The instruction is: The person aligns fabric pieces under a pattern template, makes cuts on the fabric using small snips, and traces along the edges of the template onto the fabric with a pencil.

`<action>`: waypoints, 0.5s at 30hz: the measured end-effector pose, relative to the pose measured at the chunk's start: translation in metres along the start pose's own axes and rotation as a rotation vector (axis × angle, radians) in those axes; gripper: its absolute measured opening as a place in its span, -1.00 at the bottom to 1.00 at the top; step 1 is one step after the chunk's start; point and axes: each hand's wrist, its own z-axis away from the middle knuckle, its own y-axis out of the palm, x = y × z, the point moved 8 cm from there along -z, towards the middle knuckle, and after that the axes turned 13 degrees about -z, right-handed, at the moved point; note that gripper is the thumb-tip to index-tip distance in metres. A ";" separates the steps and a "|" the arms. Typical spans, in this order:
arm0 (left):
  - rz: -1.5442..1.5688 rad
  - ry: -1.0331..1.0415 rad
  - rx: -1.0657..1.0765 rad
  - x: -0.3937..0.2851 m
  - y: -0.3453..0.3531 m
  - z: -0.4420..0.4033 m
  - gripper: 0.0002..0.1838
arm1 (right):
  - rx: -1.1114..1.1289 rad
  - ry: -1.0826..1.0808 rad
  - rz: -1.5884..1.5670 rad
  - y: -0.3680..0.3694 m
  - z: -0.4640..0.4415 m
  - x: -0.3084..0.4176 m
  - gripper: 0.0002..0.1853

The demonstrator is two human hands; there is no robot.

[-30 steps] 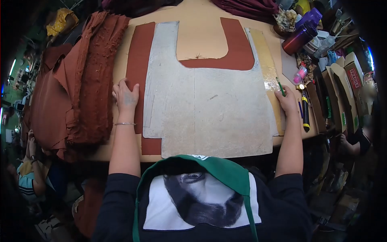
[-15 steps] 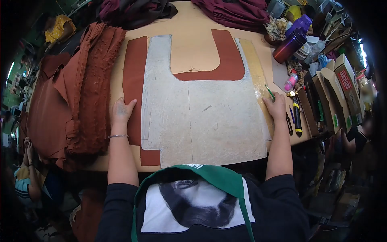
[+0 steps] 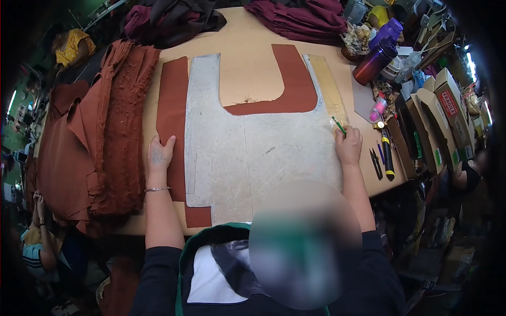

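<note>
A large pale grey, U-topped flat panel (image 3: 279,152) lies over rust-brown fabric (image 3: 173,116), which shows at its left, lower left and inside the cut-out. My left hand (image 3: 159,152) rests at the fabric's left edge, thumb spread from its fingers, holding nothing that I can see. In my right hand (image 3: 349,146) is a thin green pencil (image 3: 339,125), gripped by the fingers and slanting up to the left. That hand sits at the panel's right edge, by a yellowish strip (image 3: 328,84). A round blur hides the panel's lower right.
A thick stack of rust-brown fabric (image 3: 118,137) stands at the left. Dark maroon cloth (image 3: 300,18) lies along the back. On the right are a tumbler (image 3: 375,62), scissors (image 3: 376,163), a yellow-black cutter (image 3: 387,155) and cardboard boxes (image 3: 448,100). Other people sit beyond the table.
My right hand has moved left with the pencil, toward the panel's edge. My left hand stays by the fabric edge. The whole view has shifted slightly, and a blurred patch covers the lower middle.
</note>
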 end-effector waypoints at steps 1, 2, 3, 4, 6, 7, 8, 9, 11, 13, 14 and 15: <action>0.002 0.002 -0.002 -0.001 0.000 0.000 -0.64 | 0.001 0.002 -0.001 0.000 0.000 0.000 -0.77; 0.085 0.002 0.020 -0.004 0.000 0.000 -0.66 | 0.001 0.003 -0.003 0.000 0.000 0.000 -0.77; 0.166 0.004 0.042 -0.008 0.000 0.001 -0.67 | 0.002 0.005 -0.006 0.000 0.000 0.000 -0.77; 0.247 0.005 0.064 -0.013 0.001 0.001 -0.68 | 0.002 0.001 -0.002 0.000 0.000 0.000 -0.77; 0.727 0.169 0.064 -0.038 0.005 -0.002 -0.70 | 0.004 -0.007 0.000 0.001 -0.001 -0.001 -0.78; 0.963 0.251 0.062 -0.046 0.002 -0.006 -0.71 | -0.008 -0.008 0.005 0.000 -0.001 -0.001 -0.78; 0.993 0.269 0.058 -0.044 -0.007 -0.016 -0.72 | -0.017 -0.011 0.009 -0.002 -0.001 0.001 -0.79; 1.021 0.281 0.053 -0.039 -0.017 -0.029 -0.72 | -0.021 -0.017 0.010 -0.002 -0.001 0.002 -0.79; 1.032 0.295 -0.007 -0.035 -0.057 -0.046 -0.72 | -0.032 -0.030 0.026 -0.001 -0.003 0.000 -0.79; 1.021 0.334 -0.080 -0.042 -0.108 -0.051 -0.71 | -0.030 -0.079 0.022 0.002 -0.003 -0.002 -0.78; 1.004 0.357 -0.107 -0.046 -0.131 -0.047 -0.71 | -0.031 -0.120 0.009 0.004 -0.004 -0.002 -0.77; 0.985 0.382 -0.129 -0.052 -0.150 -0.041 -0.70 | -0.029 -0.123 -0.013 0.003 -0.005 -0.001 -0.75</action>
